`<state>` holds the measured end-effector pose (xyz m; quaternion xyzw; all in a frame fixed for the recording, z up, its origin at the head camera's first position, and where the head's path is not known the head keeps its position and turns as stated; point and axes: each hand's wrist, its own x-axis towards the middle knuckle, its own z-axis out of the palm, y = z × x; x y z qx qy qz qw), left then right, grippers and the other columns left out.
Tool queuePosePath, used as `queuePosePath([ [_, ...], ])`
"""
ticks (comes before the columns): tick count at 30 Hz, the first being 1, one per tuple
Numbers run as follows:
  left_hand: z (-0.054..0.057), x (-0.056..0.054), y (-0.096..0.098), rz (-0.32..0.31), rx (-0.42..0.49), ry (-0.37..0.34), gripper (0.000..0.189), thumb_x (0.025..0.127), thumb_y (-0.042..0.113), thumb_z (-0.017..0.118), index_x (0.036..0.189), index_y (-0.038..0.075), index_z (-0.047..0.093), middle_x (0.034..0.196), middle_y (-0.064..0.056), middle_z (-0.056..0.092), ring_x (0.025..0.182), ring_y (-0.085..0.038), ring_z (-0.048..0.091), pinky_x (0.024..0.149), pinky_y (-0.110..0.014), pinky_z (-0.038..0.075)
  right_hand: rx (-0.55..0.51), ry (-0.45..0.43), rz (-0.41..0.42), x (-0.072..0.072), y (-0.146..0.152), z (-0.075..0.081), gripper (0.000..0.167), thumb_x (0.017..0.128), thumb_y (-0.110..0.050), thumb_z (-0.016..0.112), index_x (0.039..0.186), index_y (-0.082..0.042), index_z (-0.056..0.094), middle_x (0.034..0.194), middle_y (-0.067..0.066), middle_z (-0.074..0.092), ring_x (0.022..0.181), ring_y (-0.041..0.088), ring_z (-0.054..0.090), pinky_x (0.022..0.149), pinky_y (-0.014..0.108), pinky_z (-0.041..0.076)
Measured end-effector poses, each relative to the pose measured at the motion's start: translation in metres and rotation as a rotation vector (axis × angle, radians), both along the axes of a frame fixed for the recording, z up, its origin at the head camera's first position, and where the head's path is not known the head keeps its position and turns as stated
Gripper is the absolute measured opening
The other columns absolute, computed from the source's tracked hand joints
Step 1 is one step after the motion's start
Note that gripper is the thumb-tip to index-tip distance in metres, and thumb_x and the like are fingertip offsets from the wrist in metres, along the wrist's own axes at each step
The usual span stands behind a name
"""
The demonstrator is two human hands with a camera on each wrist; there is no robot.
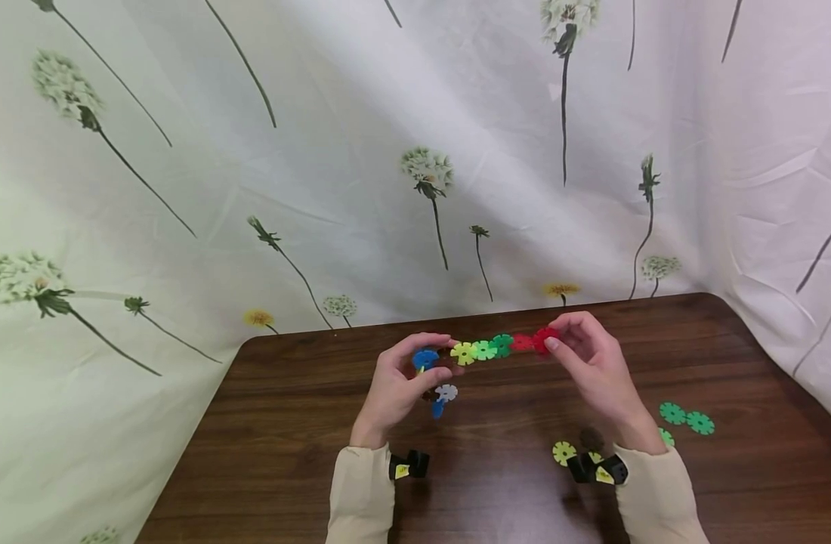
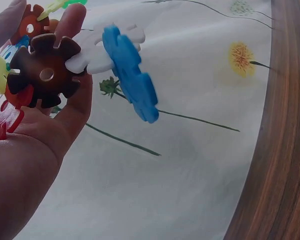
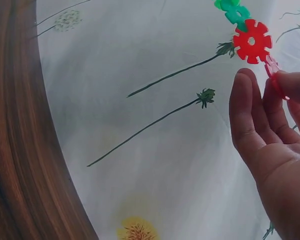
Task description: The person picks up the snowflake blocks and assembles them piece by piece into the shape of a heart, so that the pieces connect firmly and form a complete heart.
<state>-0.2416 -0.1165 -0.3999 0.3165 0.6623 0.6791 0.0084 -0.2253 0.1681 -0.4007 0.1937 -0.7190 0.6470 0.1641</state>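
Observation:
Above the table, a chain of interlocking flower-shaped plastic discs spans both hands. My left hand (image 1: 396, 381) holds its left end between thumb and fingers, where a blue disc (image 1: 425, 358) shows. Toward the right run a yellow disc (image 1: 464, 353), two green ones and a red disc (image 3: 260, 42). At the right end, my right hand (image 1: 595, 363) pinches another red disc (image 1: 543, 341) between thumb and fingers. In the left wrist view, a brown disc (image 2: 30, 75), a white disc (image 2: 96, 59) and a blue disc (image 2: 132, 77) hang by the left palm, partly hiding the fingers.
Loose green discs (image 1: 672, 413) lie on the wooden table (image 1: 286, 431) at right, one partly behind the right wrist. A yellow disc (image 1: 563, 453) and a dark brown disc (image 1: 591, 439) lie near the right wrist camera (image 1: 592, 468). A flower-printed cloth (image 1: 347, 227) hangs behind.

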Motion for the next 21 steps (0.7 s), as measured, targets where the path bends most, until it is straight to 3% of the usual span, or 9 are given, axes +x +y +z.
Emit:
queuePosePath([
  [7, 0.0006, 0.0008, -0.0004, -0.027, 0.021, 0.029, 0.04, 0.091, 0.008, 0.065, 0.126, -0.007, 0.053, 0.119, 0.002, 0.064, 0.093, -0.016, 0.072, 0.085, -0.031, 0.058, 0.003, -0.005, 0.006, -0.0009, -0.0003, -0.0021, 0.021, 0.093, 0.003, 0.057, 0.113, 0.006, 0.05, 0.1, -0.006, 0.062, 0.091, 0.007, 0.062, 0.081, 0.017, 0.055],
  [13, 0.0009, 0.0013, -0.0011, -0.014, 0.002, 0.037, 0.04, 0.092, 0.01, 0.065, 0.126, -0.007, 0.053, 0.118, 0.003, 0.064, 0.092, -0.015, 0.072, 0.086, -0.029, 0.057, 0.013, -0.01, 0.013, 0.0002, -0.0026, -0.0021, 0.022, 0.093, 0.001, 0.059, 0.114, 0.004, 0.051, 0.101, -0.006, 0.063, 0.091, 0.008, 0.063, 0.081, 0.016, 0.054],
  [18, 0.0011, 0.0014, -0.0009, -0.008, -0.019, 0.064, 0.035, 0.092, 0.009, 0.065, 0.121, -0.008, 0.058, 0.117, -0.011, 0.064, 0.091, -0.014, 0.072, 0.083, -0.031, 0.058, 0.001, -0.006, -0.019, -0.0002, -0.0048, -0.0035, 0.022, 0.092, 0.0, 0.062, 0.112, 0.004, 0.055, 0.097, -0.009, 0.067, 0.086, 0.007, 0.065, 0.077, 0.018, 0.056],
  [21, 0.0008, 0.0013, -0.0003, -0.007, -0.025, 0.092, 0.028, 0.092, 0.006, 0.064, 0.114, -0.01, 0.061, 0.118, -0.023, 0.06, 0.09, -0.022, 0.073, 0.081, -0.034, 0.059, -0.026, 0.008, -0.028, -0.0001, -0.0074, -0.0034, 0.021, 0.09, 0.002, 0.063, 0.109, 0.005, 0.057, 0.094, -0.009, 0.068, 0.082, 0.007, 0.067, 0.075, 0.018, 0.056],
])
